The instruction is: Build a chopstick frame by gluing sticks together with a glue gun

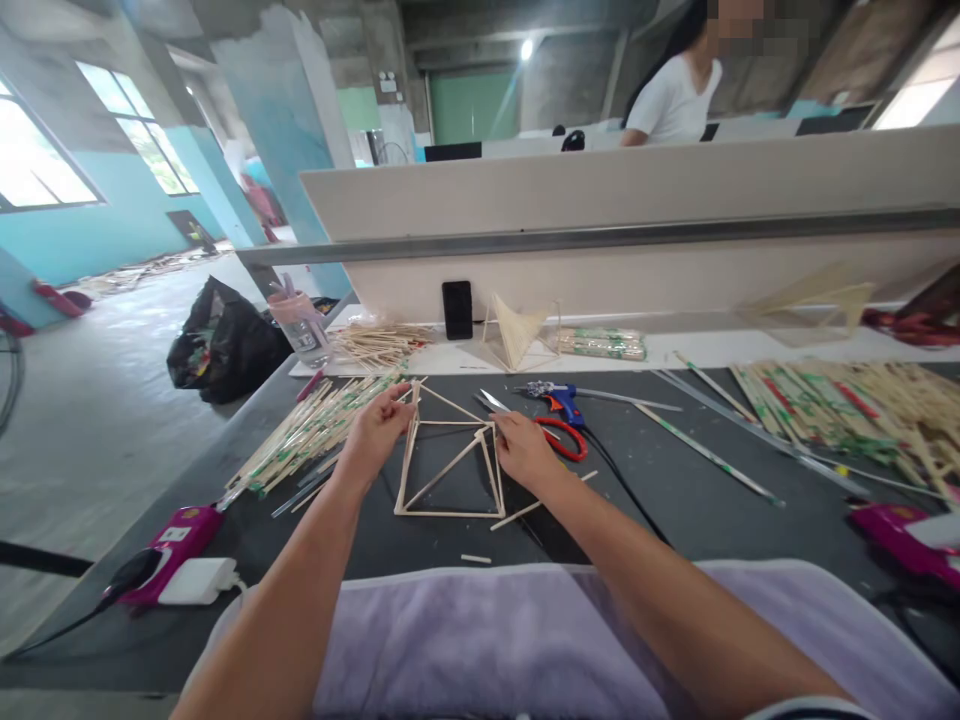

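Note:
A frame of thin wooden sticks [450, 514] stands on the dark tabletop in front of me, with slanting sticks that meet in raised corners. At its far left corner my left hand [377, 428] pinches the sticks between thumb and fingers. My right hand [527, 450] has its fingers closed on the far right corner; the fingertips are partly hidden. Just beyond the right hand lie scissors with red handles [571, 441] and a blue glue gun [568, 402]. A loose stick [514, 522] lies under my right forearm, and a short stick piece [476, 559] rests nearer to me.
Bundles of sticks lie left [311, 430] and right [840, 400]. Along the back are a black phone [457, 310], a finished-looking stick model [517, 335] and a plastic cup [300, 325]. Pink power strips [180, 545] sit at both sides. A person [675, 95] is behind the partition [600, 190].

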Available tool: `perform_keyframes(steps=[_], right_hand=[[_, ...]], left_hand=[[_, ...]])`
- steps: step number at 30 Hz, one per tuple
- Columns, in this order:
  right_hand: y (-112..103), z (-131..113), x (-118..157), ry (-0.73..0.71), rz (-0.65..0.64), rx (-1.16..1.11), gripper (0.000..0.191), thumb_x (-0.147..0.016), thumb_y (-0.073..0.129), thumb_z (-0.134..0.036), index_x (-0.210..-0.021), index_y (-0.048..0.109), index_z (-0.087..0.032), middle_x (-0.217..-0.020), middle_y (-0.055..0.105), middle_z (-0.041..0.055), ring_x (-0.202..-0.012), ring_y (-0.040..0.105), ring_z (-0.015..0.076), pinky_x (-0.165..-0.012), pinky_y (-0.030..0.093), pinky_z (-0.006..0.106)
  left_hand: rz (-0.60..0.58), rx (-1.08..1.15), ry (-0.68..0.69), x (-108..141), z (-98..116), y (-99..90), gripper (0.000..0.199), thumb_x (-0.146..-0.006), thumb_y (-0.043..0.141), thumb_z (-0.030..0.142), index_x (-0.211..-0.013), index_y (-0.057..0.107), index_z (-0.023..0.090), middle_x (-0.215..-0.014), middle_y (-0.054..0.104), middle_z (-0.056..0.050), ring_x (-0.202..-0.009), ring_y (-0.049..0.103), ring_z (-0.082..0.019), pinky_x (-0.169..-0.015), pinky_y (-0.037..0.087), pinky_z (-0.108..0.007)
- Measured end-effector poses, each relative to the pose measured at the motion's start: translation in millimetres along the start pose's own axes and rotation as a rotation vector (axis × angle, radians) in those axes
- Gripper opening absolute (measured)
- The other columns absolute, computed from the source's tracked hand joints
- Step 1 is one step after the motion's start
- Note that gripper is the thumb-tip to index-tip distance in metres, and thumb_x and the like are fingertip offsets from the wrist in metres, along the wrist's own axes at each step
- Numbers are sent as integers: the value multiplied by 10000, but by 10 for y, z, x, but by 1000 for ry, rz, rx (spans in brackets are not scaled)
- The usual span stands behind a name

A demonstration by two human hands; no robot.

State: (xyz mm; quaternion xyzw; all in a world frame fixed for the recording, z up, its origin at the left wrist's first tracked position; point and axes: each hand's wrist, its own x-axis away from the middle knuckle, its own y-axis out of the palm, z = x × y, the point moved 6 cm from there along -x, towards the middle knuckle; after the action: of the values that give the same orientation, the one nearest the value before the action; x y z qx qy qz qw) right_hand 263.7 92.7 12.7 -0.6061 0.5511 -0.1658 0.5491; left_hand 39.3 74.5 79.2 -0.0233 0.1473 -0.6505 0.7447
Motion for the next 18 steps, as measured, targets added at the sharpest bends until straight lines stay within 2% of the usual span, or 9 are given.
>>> perform_keyframes(steps=[5,9,13,18], right_hand=[[20,15,10,20,-62,95,422,-843,441,-162,-1246,567,-156,-1139,617,142,-1026,569,252,-852,404,401],[58,20,5,11,-109,109,418,-861,423,-166,-1257,557,-158,-1124,615,143,-1003,562,244,-844,363,406],[74,38,16,14,-124,97,405,-864,425,-172,-1245,563,-161,-1145,607,145,-1004,548,247,-844,328,407],[93,63,26,20,-158,95,408,-866,428,-172,-1255,551,-163,-1154,607,145,-1019,531,252,-841,302,396]], left_hand=[[-33,-98,127,-59,-51,40,624,-772,627,358,-1347,470,171,-691,496,50,-611,470,-82,-603,402,-200],[-30,-141,164,-94,-93,63,565,-780,619,307,-1321,510,183,-685,463,47,-598,441,-79,-589,394,-199],[36,-131,138,-92,-134,73,470,-752,639,270,-1210,597,174,-681,496,37,-606,485,-91,-620,425,-213],[-3,-71,97,-88,-112,112,472,-746,636,239,-1213,578,192,-664,526,33,-604,506,-98,-611,425,-211]])
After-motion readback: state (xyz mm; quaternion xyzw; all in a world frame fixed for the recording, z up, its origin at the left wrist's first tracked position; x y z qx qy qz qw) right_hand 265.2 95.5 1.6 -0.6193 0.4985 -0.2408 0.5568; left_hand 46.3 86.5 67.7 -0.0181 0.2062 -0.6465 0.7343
